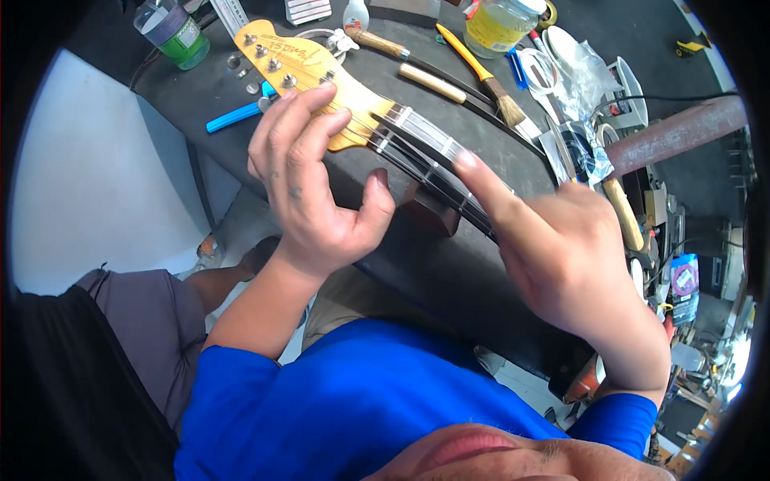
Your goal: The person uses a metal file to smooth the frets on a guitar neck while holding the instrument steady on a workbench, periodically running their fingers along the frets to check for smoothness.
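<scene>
A guitar neck with a yellow wooden headstock (pixel 353 94) and metal tuning pegs lies slantwise across the bench. Strings run along its dark fretboard (pixel 429 166). My left hand (pixel 309 176) is at the headstock, fingers spread and curved, fingertips on or just over it near the strings. Its thumb stands apart from the neck. My right hand (pixel 553 240) grips a slim dark file-like tool (pixel 417 143) lying lengthwise over the fretboard, its tip by the nut. The index finger stretches along the tool; the other fingers are curled, slightly blurred. A dark brown block (pixel 435 212) sits beneath the neck.
Beyond the neck lie wooden-handled files (pixel 433 82), an orange-handled brush (pixel 469 56) and a jar (pixel 501 28). A blue string winder (pixel 233 117) and a green-filled cup (pixel 183 40) are at left. A thick pipe (pixel 678 135) crosses at right. Another person's leg (pixel 148 321) shows lower left.
</scene>
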A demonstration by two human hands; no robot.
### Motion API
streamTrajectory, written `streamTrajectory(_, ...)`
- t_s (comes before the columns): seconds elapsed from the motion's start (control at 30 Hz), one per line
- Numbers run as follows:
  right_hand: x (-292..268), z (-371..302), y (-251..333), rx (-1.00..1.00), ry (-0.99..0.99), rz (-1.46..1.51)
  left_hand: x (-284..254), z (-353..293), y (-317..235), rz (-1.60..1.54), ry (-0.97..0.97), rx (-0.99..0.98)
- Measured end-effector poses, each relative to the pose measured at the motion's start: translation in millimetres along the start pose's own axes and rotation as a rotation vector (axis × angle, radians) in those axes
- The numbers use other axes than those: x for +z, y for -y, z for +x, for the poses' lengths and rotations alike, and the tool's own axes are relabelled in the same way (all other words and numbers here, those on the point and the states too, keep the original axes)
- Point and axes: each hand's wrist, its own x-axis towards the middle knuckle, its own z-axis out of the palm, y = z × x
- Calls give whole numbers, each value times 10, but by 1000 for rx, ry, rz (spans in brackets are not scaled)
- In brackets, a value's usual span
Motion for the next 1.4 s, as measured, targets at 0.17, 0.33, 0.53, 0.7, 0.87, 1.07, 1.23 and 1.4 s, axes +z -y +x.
streamTrajectory(0.17, 17, 5, -23, -3, -7, 39, -12, 5, 23, 9, -5, 5)
streamTrajectory(0.33, 13, 61, -10, -11, -7, 24, 7, 10, 13, 21, -9, 16)
streamTrajectory(0.53, -34, -53, 8, 35, 58, 4, -4, 28, -13, -5, -4, 13)
streamTrajectory(0.7, -5, 38, 34, -39, 2, -85, 3, -10, 2, 8, -11, 5)
streamTrajectory(0.87, 51, 22, 9, -44, -4, -123, 0, 12, -2, 15, -3, 19)
streamTrajectory(1.07, 29, -1, -27, -45, -5, -75, 3, 11, 4, -1, -14, 13)
streamTrajectory(1.23, 80, 77, -26, -64, -32, -39, -10, 3, 28, 7, 5, 3)
streamTrajectory(1.4, 72, 68, -59, -49, -38, -15, 8, 20, 46, 7, -18, 16)
